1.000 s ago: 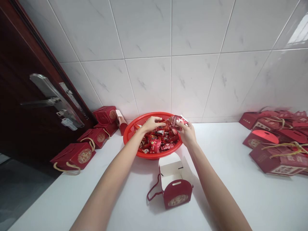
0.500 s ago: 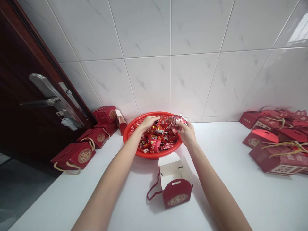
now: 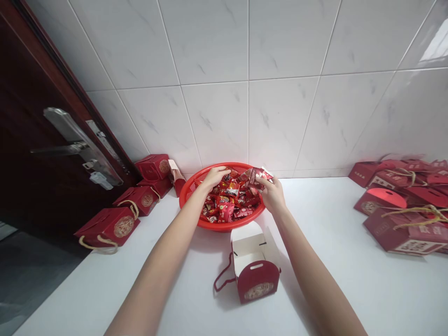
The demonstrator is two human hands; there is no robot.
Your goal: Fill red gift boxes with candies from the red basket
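A red plastic basket heaped with shiny wrapped candies stands against the wall. Over its back left part, my left hand has its fingers bent around a small wrapped candy, partly hidden. At the basket's right rim, my right hand is closed on several red candy packets, pinched between thumb and fingers. In front of the basket sits an open dark red gift box, white inside, with an oval gold emblem on its front flap. Its dark red cord handle hangs out to the left.
Closed red boxes with rope handles line the left side of the white table. More red boxes, some with flaps up, crowd the right side. A dark door with a metal handle is at left, and a tiled wall behind.
My left hand has shifted slightly up and toward the back of the basket. My right hand keeps its grip on the candy packets in nearly the same place.
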